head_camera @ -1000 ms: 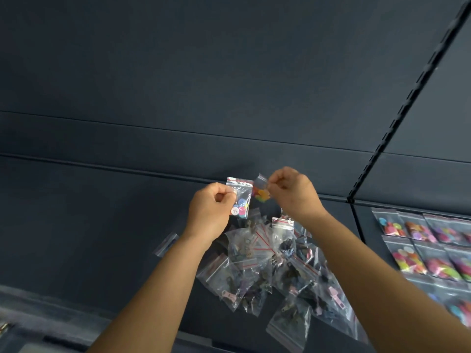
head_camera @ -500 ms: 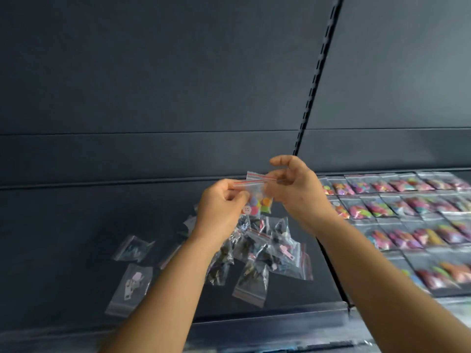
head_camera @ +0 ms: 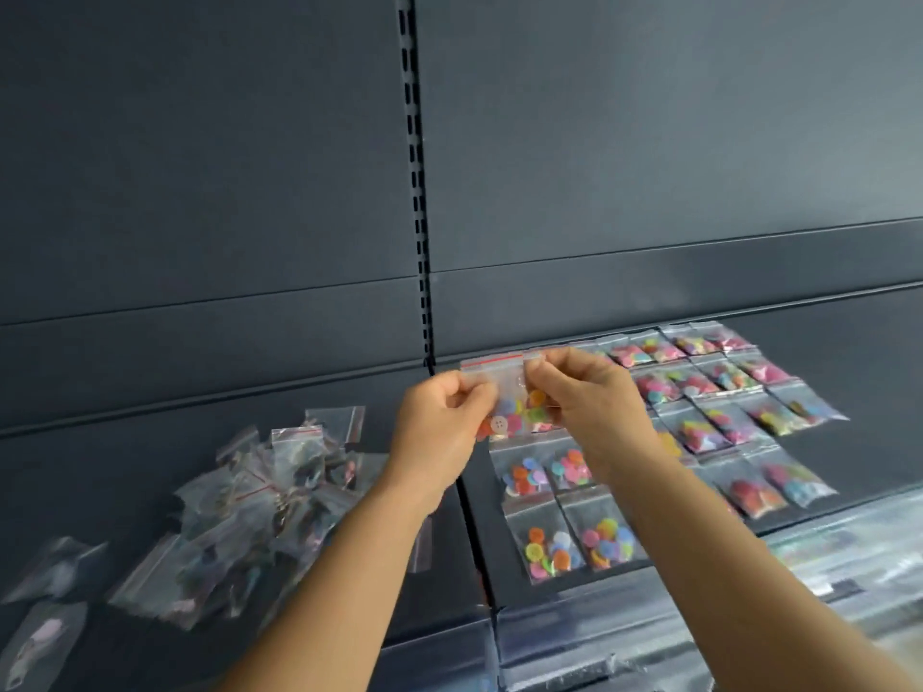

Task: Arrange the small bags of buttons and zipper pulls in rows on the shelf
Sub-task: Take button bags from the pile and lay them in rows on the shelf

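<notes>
A dark back wall [head_camera: 649, 142] with a slotted upright [head_camera: 417, 192] rises behind the dark shelf [head_camera: 434, 566], which carries rowed button bags [head_camera: 699, 422] right and a loose heap [head_camera: 259, 501] left (bare shelf lies between them). Above that gap, left hand [head_camera: 444, 422] and right hand [head_camera: 584, 392] pinch one button bag [head_camera: 504, 407], clear of the shelf.

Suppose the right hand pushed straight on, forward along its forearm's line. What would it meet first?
Probably the shelf's dark back panel, just behind the far row of button bags. The right hand, pinching the held bag with the left hand, hangs above the rows; depth is unclear.
</notes>
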`<move>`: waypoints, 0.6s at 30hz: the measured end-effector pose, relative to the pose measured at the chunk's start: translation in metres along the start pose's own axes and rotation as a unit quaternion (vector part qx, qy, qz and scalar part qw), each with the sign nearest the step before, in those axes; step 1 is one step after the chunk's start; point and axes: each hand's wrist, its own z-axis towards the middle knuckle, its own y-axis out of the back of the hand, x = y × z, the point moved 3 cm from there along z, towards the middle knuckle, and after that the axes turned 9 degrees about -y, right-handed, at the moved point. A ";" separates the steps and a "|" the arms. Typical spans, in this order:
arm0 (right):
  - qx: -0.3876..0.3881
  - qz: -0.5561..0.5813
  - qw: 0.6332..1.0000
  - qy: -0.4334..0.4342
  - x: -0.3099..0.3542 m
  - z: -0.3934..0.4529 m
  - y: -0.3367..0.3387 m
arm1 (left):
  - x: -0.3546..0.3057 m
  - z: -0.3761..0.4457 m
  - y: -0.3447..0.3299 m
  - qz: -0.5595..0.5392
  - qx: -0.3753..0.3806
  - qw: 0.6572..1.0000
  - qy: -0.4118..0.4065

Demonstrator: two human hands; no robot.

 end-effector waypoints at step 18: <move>-0.030 -0.050 0.998 -0.030 -0.012 0.031 0.276 | -0.005 -0.002 -0.263 0.175 -0.020 0.984 -0.039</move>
